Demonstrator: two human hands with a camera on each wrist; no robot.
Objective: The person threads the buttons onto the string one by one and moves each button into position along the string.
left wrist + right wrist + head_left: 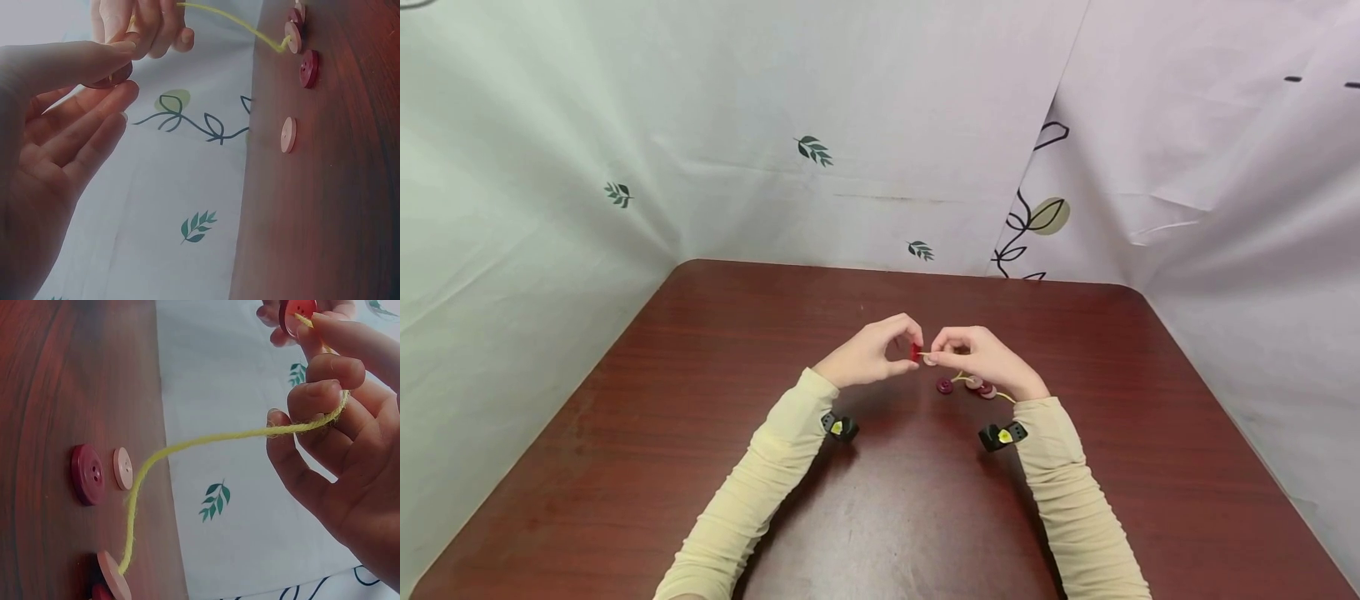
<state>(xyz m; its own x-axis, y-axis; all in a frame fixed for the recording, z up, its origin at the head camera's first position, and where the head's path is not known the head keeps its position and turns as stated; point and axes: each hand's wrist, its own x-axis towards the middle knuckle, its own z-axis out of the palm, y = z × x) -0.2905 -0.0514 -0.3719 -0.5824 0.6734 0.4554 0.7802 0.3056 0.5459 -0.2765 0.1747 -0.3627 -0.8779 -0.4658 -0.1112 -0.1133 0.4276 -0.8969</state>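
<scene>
My left hand (pixel 868 354) pinches a red button (pixel 289 320) by its edge between thumb and fingertips, above the table. Facing it, my right hand (pixel 992 360) holds yellow yarn (pixel 219 437) between thumb and index finger, its end right at the holes on the button's face. From there the yarn runs past the curled fingers of the right hand and down to several threaded pink and dark red buttons lying on the table, among them a pink button (pixel 292 37). Close by lie a loose dark red button (pixel 87 475) and a loose pink button (pixel 123 469).
The brown wooden table (pixel 662 458) has rounded far corners. White cloth (pixel 737 108) with leaf prints hangs behind it and along both sides. A black wrist camera (pixel 841 427) sits on the left sleeve, and another camera (pixel 1002 436) on the right sleeve.
</scene>
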